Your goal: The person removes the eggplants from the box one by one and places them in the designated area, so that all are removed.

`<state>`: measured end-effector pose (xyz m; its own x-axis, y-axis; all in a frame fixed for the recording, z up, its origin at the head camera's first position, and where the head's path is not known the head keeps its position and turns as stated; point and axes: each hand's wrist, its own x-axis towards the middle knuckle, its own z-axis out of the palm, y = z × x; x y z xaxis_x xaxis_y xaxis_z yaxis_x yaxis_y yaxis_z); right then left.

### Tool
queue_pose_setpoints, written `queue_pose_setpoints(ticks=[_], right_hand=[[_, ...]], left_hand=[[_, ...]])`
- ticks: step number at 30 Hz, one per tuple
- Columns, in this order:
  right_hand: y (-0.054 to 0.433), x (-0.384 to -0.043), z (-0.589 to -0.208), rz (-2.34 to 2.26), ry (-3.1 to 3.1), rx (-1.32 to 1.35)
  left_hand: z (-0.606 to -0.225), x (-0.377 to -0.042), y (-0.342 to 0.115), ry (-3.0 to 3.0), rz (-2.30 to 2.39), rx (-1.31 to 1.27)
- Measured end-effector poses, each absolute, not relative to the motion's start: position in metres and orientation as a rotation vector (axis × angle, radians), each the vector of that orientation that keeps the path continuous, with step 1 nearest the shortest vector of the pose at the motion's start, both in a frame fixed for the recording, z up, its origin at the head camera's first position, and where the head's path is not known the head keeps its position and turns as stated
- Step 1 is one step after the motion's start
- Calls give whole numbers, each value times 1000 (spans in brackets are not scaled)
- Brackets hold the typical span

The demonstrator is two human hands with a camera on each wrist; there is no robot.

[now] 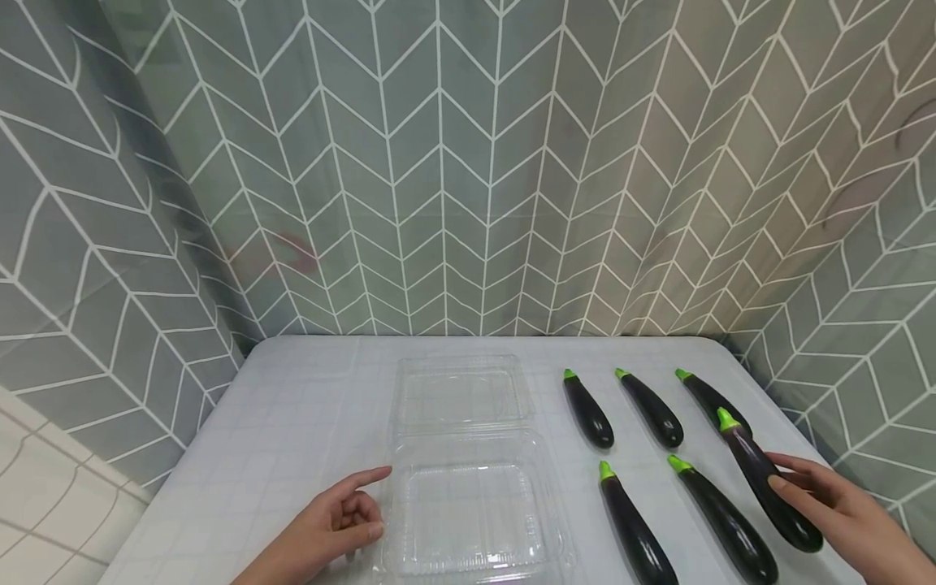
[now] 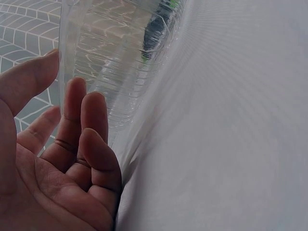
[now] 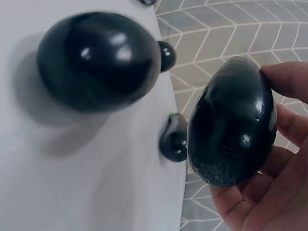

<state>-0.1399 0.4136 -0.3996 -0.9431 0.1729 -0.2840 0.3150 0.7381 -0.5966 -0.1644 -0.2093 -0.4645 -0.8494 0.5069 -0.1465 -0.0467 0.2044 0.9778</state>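
A dark purple eggplant with a bright green cap is held in my right hand, thumb on one side and fingers on the other. In the right wrist view, the held eggplant shows its glossy rounded end. My left hand is beside the left edge of a clear plastic clamshell container, which lies opened out with its lid towards the back. In the left wrist view, fingertips of the left hand touch or nearly touch the container wall, its other fingers loosely curled.
Several more eggplants lie on the white table, right of the container: a back row including one eggplant, and a front row including another eggplant. A grey-green curtain with white chevron lines stands behind the table and at both sides.
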Motion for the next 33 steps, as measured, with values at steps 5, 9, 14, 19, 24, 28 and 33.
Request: queue_pose_setpoints(ticks=[5, 9, 14, 19, 24, 28, 33], right_hand=[[424, -139, -408, -946, 2754, 408], [433, -139, -418, -925, 2748, 444], [444, -140, -431, -909, 2728, 495], [448, -139, -437, -912, 2716, 484], [445, -136, -435, -867, 2729, 441], [452, -139, -443, -823, 2730, 452], [453, -140, -445, -845, 2711, 474]], left_hand=[[-465, -165, -209, 2057, 1675, 422], [-465, -165, -209, 2060, 1676, 438], [-464, -163, -209, 2034, 1701, 455], [-463, -162, -209, 2016, 1714, 439], [-464, -163, -209, 2014, 1713, 425], [-466, -164, -210, 2019, 1705, 430], [-469, -166, -210, 2032, 1688, 451]])
